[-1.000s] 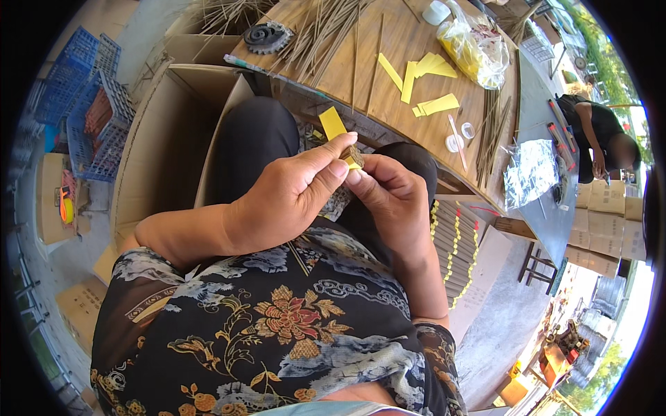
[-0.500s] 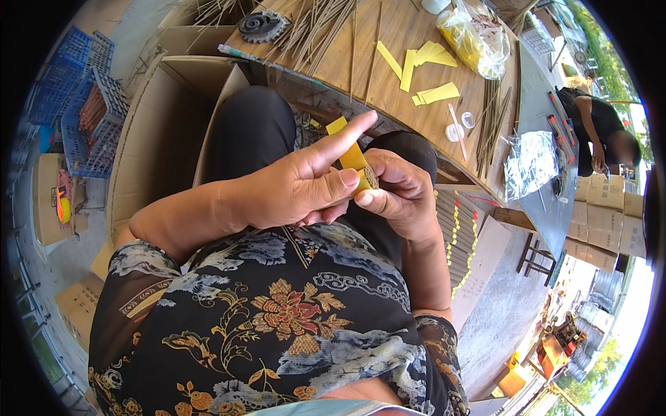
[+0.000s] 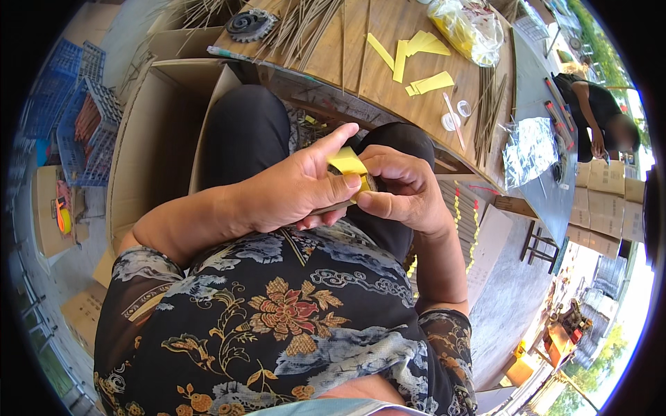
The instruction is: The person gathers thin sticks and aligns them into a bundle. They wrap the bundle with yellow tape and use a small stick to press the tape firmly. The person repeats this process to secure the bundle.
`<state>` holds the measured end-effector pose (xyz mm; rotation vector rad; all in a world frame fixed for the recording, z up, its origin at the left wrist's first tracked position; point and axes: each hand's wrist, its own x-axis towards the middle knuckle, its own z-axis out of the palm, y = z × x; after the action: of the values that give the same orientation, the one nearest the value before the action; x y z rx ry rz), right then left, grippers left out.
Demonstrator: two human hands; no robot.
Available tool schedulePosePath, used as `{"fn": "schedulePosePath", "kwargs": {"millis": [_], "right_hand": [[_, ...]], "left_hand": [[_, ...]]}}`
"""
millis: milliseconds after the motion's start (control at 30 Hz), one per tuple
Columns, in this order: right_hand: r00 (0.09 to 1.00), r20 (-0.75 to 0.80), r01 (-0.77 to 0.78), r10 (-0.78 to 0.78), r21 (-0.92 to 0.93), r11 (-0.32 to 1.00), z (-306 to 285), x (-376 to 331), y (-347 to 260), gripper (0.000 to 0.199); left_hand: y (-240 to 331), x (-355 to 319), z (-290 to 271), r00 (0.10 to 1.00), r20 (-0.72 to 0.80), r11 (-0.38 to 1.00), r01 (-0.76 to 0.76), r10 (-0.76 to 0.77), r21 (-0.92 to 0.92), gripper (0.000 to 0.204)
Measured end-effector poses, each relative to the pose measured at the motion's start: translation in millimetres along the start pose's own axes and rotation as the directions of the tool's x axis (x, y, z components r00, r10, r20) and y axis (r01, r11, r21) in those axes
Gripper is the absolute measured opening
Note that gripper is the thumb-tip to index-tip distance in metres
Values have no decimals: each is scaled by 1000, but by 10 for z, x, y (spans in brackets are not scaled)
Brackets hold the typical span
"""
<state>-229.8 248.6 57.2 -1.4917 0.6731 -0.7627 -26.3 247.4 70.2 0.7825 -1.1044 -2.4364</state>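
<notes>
Over my lap, both hands meet around a small brown bundle (image 3: 372, 183), with a yellow paper strip (image 3: 347, 162) bent over it. My left hand (image 3: 295, 184) closes on the bundle from the left, thumb pressed on the strip and forefinger stretched out above. From the other side, my right hand (image 3: 406, 191) pinches the bundle's end and the strip's edge between thumb and fingers. Most of the bundle is hidden by my fingers. More yellow paper strips (image 3: 424, 44) lie fanned out on the wooden table (image 3: 333, 59) ahead.
Thin brown sticks (image 3: 305, 31), a dark toothed wheel (image 3: 250, 25), a plastic bag (image 3: 468, 31) and a small white lid (image 3: 450, 121) lie on the table. An open cardboard box (image 3: 163, 125) stands at my left, beyond it blue crates (image 3: 90, 132). Another person (image 3: 600, 114) is at far right.
The yellow strip's upright free end has folded down over the bundle. My right fingers shifted slightly, and my right elbow moved outward. The view has shifted a little.
</notes>
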Motion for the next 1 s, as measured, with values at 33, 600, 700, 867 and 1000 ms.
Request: {"fn": "schedulePosePath", "kwargs": {"millis": [33, 600, 700, 867, 1000], "right_hand": [[999, 19, -39, 39, 19, 999, -10, 2, -12, 27], [872, -377, 59, -312, -551, 832, 260, 1, -1, 23], [868, -441, 39, -229, -398, 917, 331, -20, -22, 19], [868, -469, 47, -165, -253, 966, 363, -34, 13, 18], [875, -437, 44, -207, -354, 934, 318, -31, -1, 18]], "left_hand": [[-1, -7, -13, 1000, 20, 1000, 14, -14, -10, 77], [-3, -11, -2, 957, -194, 970, -186, 215, 157, 71], [4, -6, 6, 953, -194, 964, -197, 231, 179, 70], [43, -15, 1, 968, -171, 970, -150, 183, 192, 68], [45, -15, 16, 966, -178, 968, -148, 185, 203, 67]]}}
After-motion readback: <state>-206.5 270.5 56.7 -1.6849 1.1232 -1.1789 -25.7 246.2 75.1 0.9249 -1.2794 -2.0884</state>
